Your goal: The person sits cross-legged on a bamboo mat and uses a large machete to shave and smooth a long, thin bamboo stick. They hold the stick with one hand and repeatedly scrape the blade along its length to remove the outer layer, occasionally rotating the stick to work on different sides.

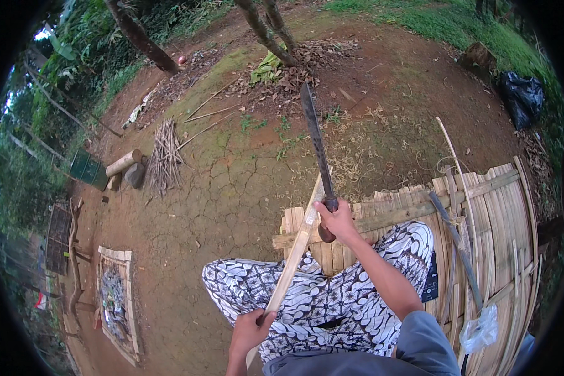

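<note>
A black bag [523,97] lies beyond the stick bundle [165,156].

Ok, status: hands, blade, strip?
Right hand shut on machete, blade raised, pointing away. Left hand shut on bamboo strip, lower end; strip slants over patterned lap. Nothing between blade and strip.

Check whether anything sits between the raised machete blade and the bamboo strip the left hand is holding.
Nothing visible does. The right hand holds the machete blade-up, just above the upper end of the bamboo strip, which the left hand grips at its lower end over the patterned-cloth lap.
</note>
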A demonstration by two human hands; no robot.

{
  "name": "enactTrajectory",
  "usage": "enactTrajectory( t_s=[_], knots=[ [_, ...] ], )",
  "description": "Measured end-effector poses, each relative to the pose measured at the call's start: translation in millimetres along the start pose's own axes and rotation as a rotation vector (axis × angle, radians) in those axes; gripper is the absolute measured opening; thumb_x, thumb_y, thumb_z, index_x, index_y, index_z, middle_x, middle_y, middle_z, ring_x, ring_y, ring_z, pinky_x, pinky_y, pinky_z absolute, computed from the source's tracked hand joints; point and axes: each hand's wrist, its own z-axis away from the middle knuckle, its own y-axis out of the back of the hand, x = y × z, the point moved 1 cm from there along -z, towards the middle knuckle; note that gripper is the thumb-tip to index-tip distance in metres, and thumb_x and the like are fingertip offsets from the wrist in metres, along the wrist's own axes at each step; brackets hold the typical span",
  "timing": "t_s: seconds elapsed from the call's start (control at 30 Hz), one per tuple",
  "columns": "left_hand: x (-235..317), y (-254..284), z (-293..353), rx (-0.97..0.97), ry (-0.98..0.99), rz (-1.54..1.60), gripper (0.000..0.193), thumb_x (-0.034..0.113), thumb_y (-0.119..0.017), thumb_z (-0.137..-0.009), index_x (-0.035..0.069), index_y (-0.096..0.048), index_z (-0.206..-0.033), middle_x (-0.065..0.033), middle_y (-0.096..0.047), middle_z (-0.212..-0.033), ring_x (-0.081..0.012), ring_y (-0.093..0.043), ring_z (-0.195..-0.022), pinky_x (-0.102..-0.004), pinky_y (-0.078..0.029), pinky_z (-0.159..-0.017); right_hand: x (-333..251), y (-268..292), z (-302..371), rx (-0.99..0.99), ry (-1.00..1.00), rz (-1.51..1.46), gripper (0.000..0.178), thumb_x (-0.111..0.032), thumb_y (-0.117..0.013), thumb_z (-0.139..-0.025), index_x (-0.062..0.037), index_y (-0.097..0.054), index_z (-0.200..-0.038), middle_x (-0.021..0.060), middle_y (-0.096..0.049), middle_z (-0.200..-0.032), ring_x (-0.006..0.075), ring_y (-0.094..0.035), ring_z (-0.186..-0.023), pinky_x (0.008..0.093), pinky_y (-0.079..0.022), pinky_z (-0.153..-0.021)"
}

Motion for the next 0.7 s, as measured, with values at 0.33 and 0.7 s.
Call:
enactTrajectory(
  t_s=[0.33,0.7],
  knots=[
    [26.2,-43.6,-38.0,-0.200,0.012,0.635,0.027,0.025,-0.055,-0.096,-0.001,-0.057,-0.088,-0.0028,-0.060,-0.066,-0.0077,-0.056,-0.056,-0.0242,-0.045,-0.052,-13.4,-16.0,26.2,-0.244,-0.048,-0.122,0.025,-0.021,-0.069,-0.086,-0.0041,-0.054,-0.075,-0.0033,-0.046,-0.054,0.0061,-0.040,-0.044,0.0253,-0.034,-0.042],
    [27.4,-63.6,-37.1,-0.134,0.151,0.883,0.023,0.022,-0.053,-0.097,0.001,-0.055,-0.086,-0.0029,-0.056,-0.066,-0.0084,-0.052,-0.052,-0.0233,-0.044,-0.047,-8.4,-11.3,19.2,-0.154,-0.078,-0.142,0.025,-0.021,-0.071,-0.083,-0.0037,-0.057,-0.073,-0.0053,-0.047,-0.056,0.0045,-0.040,-0.049,0.0248,-0.033,-0.046]
  ],
)
